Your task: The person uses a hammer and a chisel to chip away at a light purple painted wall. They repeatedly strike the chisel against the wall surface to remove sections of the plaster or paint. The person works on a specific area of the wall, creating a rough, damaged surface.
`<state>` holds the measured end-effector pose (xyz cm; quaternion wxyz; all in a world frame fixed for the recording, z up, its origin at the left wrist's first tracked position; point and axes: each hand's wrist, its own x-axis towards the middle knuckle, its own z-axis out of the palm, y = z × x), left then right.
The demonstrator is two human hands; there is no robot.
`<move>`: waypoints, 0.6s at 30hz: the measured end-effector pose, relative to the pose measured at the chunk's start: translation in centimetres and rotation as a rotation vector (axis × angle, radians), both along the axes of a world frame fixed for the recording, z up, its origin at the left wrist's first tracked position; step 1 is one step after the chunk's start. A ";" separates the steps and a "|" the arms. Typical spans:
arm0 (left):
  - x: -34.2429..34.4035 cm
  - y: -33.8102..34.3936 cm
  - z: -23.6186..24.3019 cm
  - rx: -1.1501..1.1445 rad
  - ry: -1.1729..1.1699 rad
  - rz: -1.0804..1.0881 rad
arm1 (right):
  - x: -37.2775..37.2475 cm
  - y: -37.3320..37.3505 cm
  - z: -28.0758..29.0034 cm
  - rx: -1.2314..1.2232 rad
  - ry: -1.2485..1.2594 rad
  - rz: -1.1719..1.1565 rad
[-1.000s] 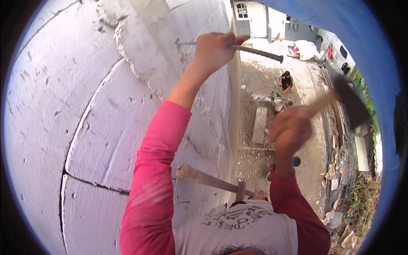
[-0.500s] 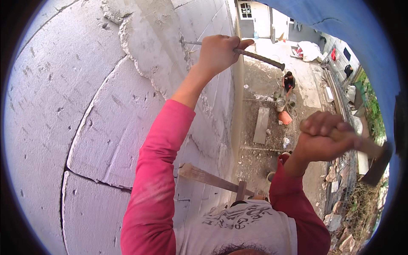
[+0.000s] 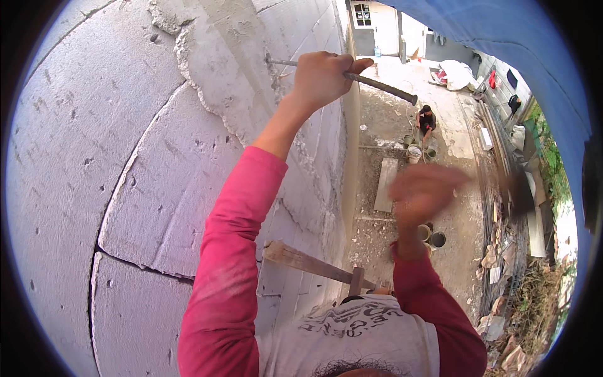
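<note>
My left hand [image 3: 321, 78] is closed around a ribbed steel rod chisel [image 3: 384, 88]. The tip meets the grey block wall [image 3: 157, 207] at a rough, plastered patch [image 3: 229, 69], and the mushroomed butt end points out to the right. To the lower right, my right hand [image 3: 430, 188] is smeared by motion and closed on the hammer. Its dark hammer head [image 3: 521, 190] shows as a blur to the right of the hand; the wooden handle hardly shows. A gap separates the hammer from the rod's butt.
A wooden bar [image 3: 308, 264] juts from the wall below my left arm. Far below, a person [image 3: 426, 122] crouches by several buckets [image 3: 438, 239] on the ground. A long board [image 3: 385, 184] lies there. Blue sheeting [image 3: 502, 31] hangs at the upper right; rubble lines the right side.
My right hand has swung left toward the rod with the hammer, its head shifting left and up. My left hand and the rod have barely moved.
</note>
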<state>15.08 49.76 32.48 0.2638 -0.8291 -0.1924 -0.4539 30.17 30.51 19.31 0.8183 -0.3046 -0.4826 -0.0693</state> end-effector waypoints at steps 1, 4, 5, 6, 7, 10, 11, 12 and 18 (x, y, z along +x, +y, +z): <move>0.2 0.1 0.3 0.013 -0.025 -0.029 | -1.1 1.4 -2.7 -0.219 -0.125 -0.051; -0.6 -0.3 1.4 0.048 -0.029 -0.010 | -2.0 0.4 -3.0 -0.437 0.299 0.500; -1.3 -0.7 0.4 0.022 -0.027 0.022 | -1.1 -0.8 -2.3 -0.371 0.374 0.552; -1.6 -0.7 -0.3 -0.006 -0.025 0.036 | 0.0 -1.6 -1.3 -0.287 0.442 0.598; -1.4 -0.4 0.2 -0.008 -0.020 0.044 | 1.2 -1.9 1.8 -0.094 0.480 0.615; -0.8 -0.1 -0.2 -0.025 0.006 0.001 | 1.2 -0.8 2.9 0.482 0.469 0.740; -0.7 -0.1 -0.1 -0.017 0.014 -0.016 | 0.2 0.2 0.8 0.191 0.329 0.687; -0.7 0.0 0.2 -0.098 -0.046 -0.046 | -1.3 1.2 -2.2 -0.093 0.188 0.617; -3.2 2.3 -1.3 -0.271 -0.206 -0.084 | -1.9 0.0 -2.3 -0.214 0.327 0.560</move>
